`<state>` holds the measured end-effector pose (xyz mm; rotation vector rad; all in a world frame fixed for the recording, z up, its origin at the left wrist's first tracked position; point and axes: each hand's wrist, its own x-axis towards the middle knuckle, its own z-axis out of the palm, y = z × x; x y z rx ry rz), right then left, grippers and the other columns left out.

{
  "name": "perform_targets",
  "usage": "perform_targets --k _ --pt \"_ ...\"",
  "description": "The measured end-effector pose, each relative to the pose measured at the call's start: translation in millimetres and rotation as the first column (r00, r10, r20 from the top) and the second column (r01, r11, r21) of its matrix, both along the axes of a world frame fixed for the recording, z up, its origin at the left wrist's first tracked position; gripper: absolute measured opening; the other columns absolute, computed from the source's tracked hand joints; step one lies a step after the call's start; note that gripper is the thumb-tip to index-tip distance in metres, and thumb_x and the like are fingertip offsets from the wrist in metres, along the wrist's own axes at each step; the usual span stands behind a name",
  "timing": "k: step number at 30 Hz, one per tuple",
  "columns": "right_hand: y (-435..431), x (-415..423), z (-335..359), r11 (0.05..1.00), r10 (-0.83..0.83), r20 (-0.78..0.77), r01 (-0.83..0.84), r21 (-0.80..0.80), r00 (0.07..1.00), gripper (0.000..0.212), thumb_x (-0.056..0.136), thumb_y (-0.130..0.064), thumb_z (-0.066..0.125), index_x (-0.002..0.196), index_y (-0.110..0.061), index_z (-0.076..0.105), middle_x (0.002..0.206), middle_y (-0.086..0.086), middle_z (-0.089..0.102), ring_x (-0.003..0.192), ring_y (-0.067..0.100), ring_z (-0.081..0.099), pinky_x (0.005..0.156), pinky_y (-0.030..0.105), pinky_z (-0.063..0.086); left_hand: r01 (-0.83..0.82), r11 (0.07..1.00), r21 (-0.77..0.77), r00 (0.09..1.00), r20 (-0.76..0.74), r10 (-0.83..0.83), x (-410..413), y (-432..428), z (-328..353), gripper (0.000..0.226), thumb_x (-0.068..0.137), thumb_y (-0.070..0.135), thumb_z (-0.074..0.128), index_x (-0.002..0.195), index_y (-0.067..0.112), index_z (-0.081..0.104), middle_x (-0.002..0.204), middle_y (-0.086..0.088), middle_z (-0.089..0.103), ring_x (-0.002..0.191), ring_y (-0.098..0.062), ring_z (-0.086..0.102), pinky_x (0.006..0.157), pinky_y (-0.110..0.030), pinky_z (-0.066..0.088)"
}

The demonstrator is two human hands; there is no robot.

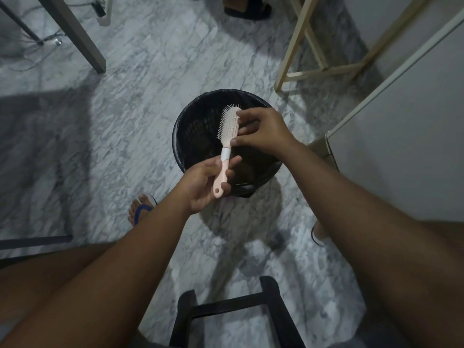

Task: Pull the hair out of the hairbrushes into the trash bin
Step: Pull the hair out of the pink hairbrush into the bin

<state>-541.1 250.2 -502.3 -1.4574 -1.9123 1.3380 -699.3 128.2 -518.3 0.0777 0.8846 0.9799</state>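
Over the bin: pink hairbrush [227, 146], held above the black-lined trash bin [185, 126], bristle head tilted away from the person.
Left hand [204, 184]: grip closed around the brush handle.
Right hand [261, 131]: fingertips [239, 118] pinched at the bristle head; any hair between them too small to tell.
Floor [140, 96]: grey marble, bin standing on it.
Foot [139, 209]: in a blue sandal, left of the bin.
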Motion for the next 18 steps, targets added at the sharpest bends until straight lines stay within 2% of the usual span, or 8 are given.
perform_targets --k 4,6,9,10,12,13,15,18 --pt "10 3 8 0.993 -0.106 -0.050 0.108 0.045 0.993 0.027 0.080 -0.004 0.081 0.106 -0.003 0.075 0.097 0.007 0.077 0.078 0.009 0.074 0.072 0.019 0.061 0.031 0.999 0.019 0.999 -0.034 -0.030 -3 -6 0 0.038 0.105 0.008 0.034 0.140 0.006 0.047 0.127 -0.011 0.067 0.071 -0.012 0.057 0.049 -0.023 0.046" --pt "14 1 7 0.976 -0.212 -0.086 0.215 0.034 0.974 0.015 0.089 0.000 0.070 0.103 -0.004 0.075 0.096 0.009 0.076 0.076 0.010 0.073 0.069 0.022 0.062 0.034 0.999 0.037 0.998 -0.054 -0.032 -3 -8 2 0.037 0.104 0.006 0.036 0.138 0.006 0.049 0.129 -0.011 0.066 0.073 -0.013 0.057 0.051 -0.024 0.047" --pt "10 -4 4 0.971 -0.232 -0.114 0.237 0.035 0.966 0.014 0.093 -0.012 0.066 0.106 -0.011 0.073 0.100 0.004 0.075 0.085 0.014 0.074 0.072 0.035 0.065 -0.011 0.999 0.049 0.998 -0.059 0.014 2 -6 5 0.034 0.103 0.005 0.039 0.135 0.005 0.052 0.127 -0.010 0.067 0.075 -0.014 0.058 0.053 -0.024 0.047" --pt "6 -7 4 0.980 -0.183 -0.097 0.189 0.057 0.978 0.021 0.089 -0.021 0.072 0.110 -0.015 0.072 0.103 0.001 0.073 0.087 0.012 0.074 0.073 0.033 0.064 -0.032 0.998 0.048 0.998 -0.061 0.035 4 -5 5 0.034 0.103 0.005 0.040 0.134 0.005 0.053 0.126 -0.009 0.067 0.075 -0.014 0.058 0.053 -0.024 0.046" --pt "-3 -11 6 0.990 -0.041 0.026 0.037 0.134 0.999 0.043 0.075 -0.036 0.085 0.114 -0.023 0.071 0.110 -0.006 0.066 0.088 0.005 0.069 0.076 0.017 0.058 -0.062 0.997 0.049 0.995 -0.069 0.065 6 -1 7 0.034 0.103 0.006 0.040 0.135 0.005 0.053 0.123 -0.009 0.067 0.074 -0.014 0.058 0.054 -0.024 0.046" --pt "-6 -13 7 0.981 0.016 0.105 -0.036 0.192 0.994 0.047 0.070 -0.038 0.088 0.112 -0.025 0.072 0.113 -0.007 0.063 0.086 0.002 0.067 0.074 0.009 0.053 -0.065 0.997 0.052 0.995 -0.076 0.068 6 0 7 0.035 0.103 0.006 0.040 0.135 0.006 0.054 0.121 -0.009 0.066 0.074 -0.013 0.058 0.054 -0.024 0.045" --pt "-7 -16 7 0.962 0.038 0.153 -0.078 0.263 0.987 0.035 0.072 -0.030 0.088 0.104 -0.020 0.077 0.112 -0.004 0.062 0.078 -0.001 0.062 0.070 0.003 0.047 -0.062 0.997 0.048 0.994 -0.081 0.066 7 2 7 0.035 0.104 0.006 0.040 0.136 0.008 0.053 0.119 -0.008 0.066 0.074 -0.013 0.058 0.054 -0.023 0.045" --pt "-6 -19 6 0.959 0.003 0.138 -0.042 0.282 0.990 0.013 0.081 -0.016 0.081 0.093 -0.011 0.079 0.104 0.000 0.067 0.070 -0.002 0.059 0.067 -0.002 0.043 -0.072 0.997 0.041 0.995 -0.061 0.075 9 5 7 0.036 0.104 0.006 0.039 0.138 0.007 0.051 0.123 -0.008 0.066 0.074 -0.013 0.057 0.054 -0.024 0.046"
